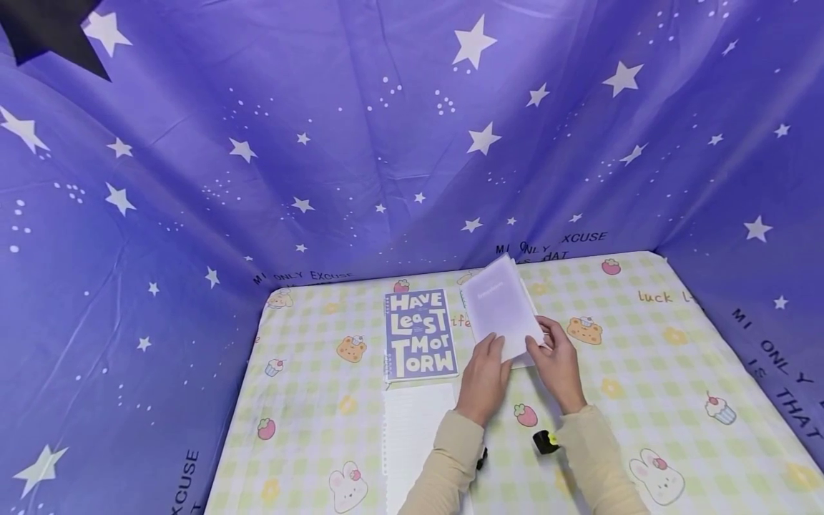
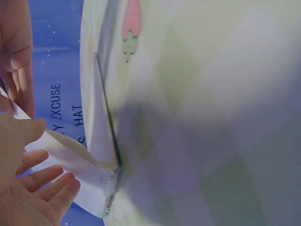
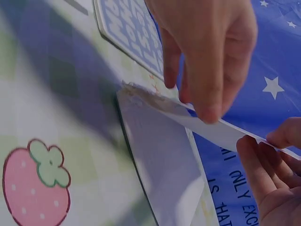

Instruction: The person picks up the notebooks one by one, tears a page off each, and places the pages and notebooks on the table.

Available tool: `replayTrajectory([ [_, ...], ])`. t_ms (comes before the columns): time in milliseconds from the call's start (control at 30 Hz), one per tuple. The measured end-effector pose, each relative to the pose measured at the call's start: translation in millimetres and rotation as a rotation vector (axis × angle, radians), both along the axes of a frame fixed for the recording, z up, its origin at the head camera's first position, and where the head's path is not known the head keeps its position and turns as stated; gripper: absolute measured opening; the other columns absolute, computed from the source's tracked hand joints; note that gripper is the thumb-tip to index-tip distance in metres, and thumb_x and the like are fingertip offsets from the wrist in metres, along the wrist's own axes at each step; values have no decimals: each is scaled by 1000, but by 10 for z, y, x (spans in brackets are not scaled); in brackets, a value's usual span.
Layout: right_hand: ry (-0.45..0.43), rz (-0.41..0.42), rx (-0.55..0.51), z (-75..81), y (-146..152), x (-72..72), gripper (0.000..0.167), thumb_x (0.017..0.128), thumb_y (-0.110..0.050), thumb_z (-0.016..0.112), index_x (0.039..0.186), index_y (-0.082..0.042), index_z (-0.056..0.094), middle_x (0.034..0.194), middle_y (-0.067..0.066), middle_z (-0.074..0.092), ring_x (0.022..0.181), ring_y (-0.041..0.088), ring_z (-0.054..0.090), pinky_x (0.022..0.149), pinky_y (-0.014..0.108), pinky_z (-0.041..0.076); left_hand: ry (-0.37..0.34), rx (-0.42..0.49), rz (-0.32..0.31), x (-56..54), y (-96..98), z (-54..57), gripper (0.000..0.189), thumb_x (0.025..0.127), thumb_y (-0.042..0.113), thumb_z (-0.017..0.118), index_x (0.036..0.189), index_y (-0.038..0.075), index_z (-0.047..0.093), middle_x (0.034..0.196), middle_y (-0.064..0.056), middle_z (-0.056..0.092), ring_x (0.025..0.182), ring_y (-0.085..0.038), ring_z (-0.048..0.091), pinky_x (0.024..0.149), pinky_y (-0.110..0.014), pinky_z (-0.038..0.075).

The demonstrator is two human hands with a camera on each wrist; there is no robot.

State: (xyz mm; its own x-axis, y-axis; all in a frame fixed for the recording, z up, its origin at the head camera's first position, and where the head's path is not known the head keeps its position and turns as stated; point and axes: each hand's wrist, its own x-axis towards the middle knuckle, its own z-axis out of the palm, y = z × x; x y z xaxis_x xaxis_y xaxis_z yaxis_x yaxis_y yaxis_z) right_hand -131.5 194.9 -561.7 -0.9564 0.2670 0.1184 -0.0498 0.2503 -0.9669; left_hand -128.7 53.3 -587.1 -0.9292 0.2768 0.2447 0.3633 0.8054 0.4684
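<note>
A lavender notebook (image 1: pixel 498 304) with faint pale lettering stands tilted in the head view, its cover lifted off the white part (image 3: pixel 155 136) beneath. The right hand (image 1: pixel 558 361) pinches the lifted cover near its lower right corner; in the right wrist view the thumb lies on one side and the fingers on the other. At the lower left of the cover is the left hand (image 1: pixel 484 379), fingers loosely extended and touching it. In the left wrist view the left fingers (image 2: pixel 61 186) spread over the pale surface, and the thumb reaches the edge.
Left of the hands lies a blue notebook (image 1: pixel 421 336) with large white letters. Below it is a white lined spiral pad (image 1: pixel 418 429), partly under the left sleeve. A small black object (image 1: pixel 546 442) shows beside the right sleeve. Starry blue curtains (image 1: pixel 412 143) surround the checked tablecloth (image 1: pixel 309 422).
</note>
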Motion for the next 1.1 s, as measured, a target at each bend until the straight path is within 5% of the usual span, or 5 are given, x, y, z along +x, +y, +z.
replayTrajectory([
  [167,1,9,-18,49,-60,5,44,94,1,60,137,5,51,126,26,60,98,-8,56,79,3,49,40,5,-12,-7,14,52,45,98,28,62,139,11,54,143,-7,54,133,-18,51,109,-27,44],
  [400,14,51,-46,363,-227,87,40,93,9,56,132,14,50,128,33,57,107,-1,57,82,5,49,64,18,-26,-11,-11,136,45,98,25,63,140,11,53,142,-6,55,132,-17,52,108,-27,45],
  [733,71,162,-71,68,-261,-13,40,98,-3,57,137,7,50,132,28,56,113,1,56,88,7,49,127,82,-44,-31,-108,276,52,96,21,65,144,8,49,141,-6,56,130,-17,54,108,-27,46],
  [1100,63,255,-44,-155,-399,-20,39,98,-4,59,135,7,53,136,29,53,111,-15,51,94,8,47,102,156,-20,16,-264,476,44,101,11,49,144,6,48,144,-8,55,132,-21,54,111,-30,43],
])
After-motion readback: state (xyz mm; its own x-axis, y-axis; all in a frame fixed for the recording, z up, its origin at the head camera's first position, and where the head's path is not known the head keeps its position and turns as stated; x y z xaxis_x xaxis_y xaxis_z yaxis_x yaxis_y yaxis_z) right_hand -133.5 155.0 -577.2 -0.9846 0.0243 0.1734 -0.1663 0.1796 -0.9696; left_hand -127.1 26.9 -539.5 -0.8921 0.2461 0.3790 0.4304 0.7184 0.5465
